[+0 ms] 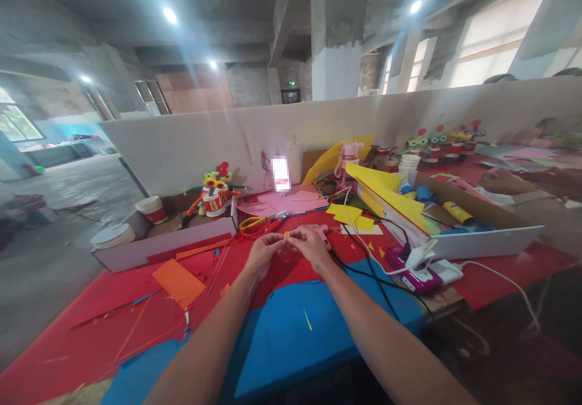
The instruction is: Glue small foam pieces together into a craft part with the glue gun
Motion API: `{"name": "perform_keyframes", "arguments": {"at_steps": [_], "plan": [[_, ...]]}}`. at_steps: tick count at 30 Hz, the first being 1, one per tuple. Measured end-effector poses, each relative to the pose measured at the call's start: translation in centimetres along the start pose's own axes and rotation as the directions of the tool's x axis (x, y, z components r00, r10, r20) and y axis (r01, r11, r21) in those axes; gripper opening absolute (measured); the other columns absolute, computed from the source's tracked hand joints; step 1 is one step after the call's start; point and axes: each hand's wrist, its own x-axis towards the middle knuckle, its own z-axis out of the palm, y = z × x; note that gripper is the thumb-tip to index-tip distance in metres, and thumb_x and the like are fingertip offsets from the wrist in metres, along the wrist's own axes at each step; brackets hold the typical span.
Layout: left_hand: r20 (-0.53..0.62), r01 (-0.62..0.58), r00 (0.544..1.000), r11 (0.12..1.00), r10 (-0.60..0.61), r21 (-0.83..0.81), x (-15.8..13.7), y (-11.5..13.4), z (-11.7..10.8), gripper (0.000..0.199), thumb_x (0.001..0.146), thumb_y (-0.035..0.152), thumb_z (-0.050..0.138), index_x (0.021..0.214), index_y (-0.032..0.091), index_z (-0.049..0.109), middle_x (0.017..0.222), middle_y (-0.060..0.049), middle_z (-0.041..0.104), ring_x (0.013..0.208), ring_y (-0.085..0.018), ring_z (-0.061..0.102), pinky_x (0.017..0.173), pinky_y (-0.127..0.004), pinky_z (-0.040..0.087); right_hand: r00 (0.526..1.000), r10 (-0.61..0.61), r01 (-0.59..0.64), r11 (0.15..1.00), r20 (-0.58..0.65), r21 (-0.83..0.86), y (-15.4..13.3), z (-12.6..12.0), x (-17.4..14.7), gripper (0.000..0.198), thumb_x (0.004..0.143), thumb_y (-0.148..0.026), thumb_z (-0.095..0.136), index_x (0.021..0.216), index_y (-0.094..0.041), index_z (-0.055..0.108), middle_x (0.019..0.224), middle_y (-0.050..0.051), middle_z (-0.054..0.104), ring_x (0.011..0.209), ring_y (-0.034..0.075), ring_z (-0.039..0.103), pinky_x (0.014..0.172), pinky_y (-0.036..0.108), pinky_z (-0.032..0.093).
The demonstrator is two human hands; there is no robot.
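Observation:
Over the red table covering, my left hand (264, 254) and my right hand (311, 248) meet with their fingertips pinched together. Between them shows a small yellow piece (287, 234), apparently paper, mostly hidden by the fingers. Just behind my right hand lies a pink tool (324, 235) that looks like a glue gun, partly covered by the hand. Scissors with yellow handles (250, 223) rest beyond my left hand. Below my forearms spreads a blue sheet (291, 317) with a thin yellow scrap (308, 319) on it.
Orange paper (179, 282) lies at left, before a box (168, 247) with a paper-cup figure (213, 196). Yellow sheets (352, 216) are beyond the hands. At right, cables run from a purple power strip (421, 276) near a white box (488, 242). A white partition (195, 141) stands behind.

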Motion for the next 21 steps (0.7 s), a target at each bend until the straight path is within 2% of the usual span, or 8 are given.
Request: {"name": "perform_keyframes", "arguments": {"at_steps": [8, 11, 16, 21], "plan": [[-0.031, -0.042, 0.998, 0.983, 0.048, 0.179, -0.15, -0.25, 0.34, 0.023, 0.055, 0.027, 0.082, 0.068, 0.013, 0.070, 0.060, -0.002, 0.067, 0.053, -0.011, 0.056, 0.054, -0.021, 0.041, 0.997, -0.015, 0.007, 0.994, -0.076, -0.107, 0.74, -0.36, 0.48, 0.030, 0.053, -0.041, 0.080, 0.065, -0.020, 0.062, 0.064, -0.002, 0.065, 0.061, 0.016, 0.063, 0.058, 0.028, 0.053], [-0.018, -0.036, 0.999, 0.987, 0.040, 0.157, -0.25, -0.19, 0.43, 0.023, 0.055, 0.028, 0.082, 0.068, 0.013, 0.069, 0.061, -0.002, 0.067, 0.053, -0.011, 0.056, 0.054, -0.021, 0.041, 0.996, -0.041, 0.030, 0.990, -0.079, -0.136, 0.79, -0.50, 0.58, 0.028, 0.055, -0.041, 0.079, 0.064, -0.019, 0.063, 0.063, -0.001, 0.065, 0.060, 0.015, 0.062, 0.058, 0.028, 0.053], [-0.014, -0.005, 1.000, 0.998, 0.006, 0.064, -0.20, -0.24, 0.33, 0.028, 0.054, 0.032, 0.084, 0.068, 0.013, 0.069, 0.058, -0.002, 0.065, 0.051, -0.009, 0.053, 0.052, -0.021, 0.039, 1.000, 0.001, -0.003, 0.998, -0.028, -0.063, 0.70, -0.39, 0.47, 0.032, 0.055, -0.043, 0.079, 0.070, -0.019, 0.064, 0.069, -0.001, 0.068, 0.065, 0.016, 0.065, 0.065, 0.031, 0.055], [-0.018, 0.052, 0.998, 0.998, -0.052, -0.025, 0.04, -0.42, 0.11, 0.031, 0.050, 0.029, 0.087, 0.069, 0.012, 0.070, 0.062, -0.003, 0.067, 0.052, -0.008, 0.054, 0.052, -0.020, 0.041, 0.998, -0.062, 0.060, 0.995, -0.012, -0.084, 0.32, -0.15, 0.35, 0.032, 0.058, -0.043, 0.078, 0.076, -0.021, 0.063, 0.072, 0.000, 0.069, 0.063, 0.017, 0.066, 0.064, 0.032, 0.056]]}}
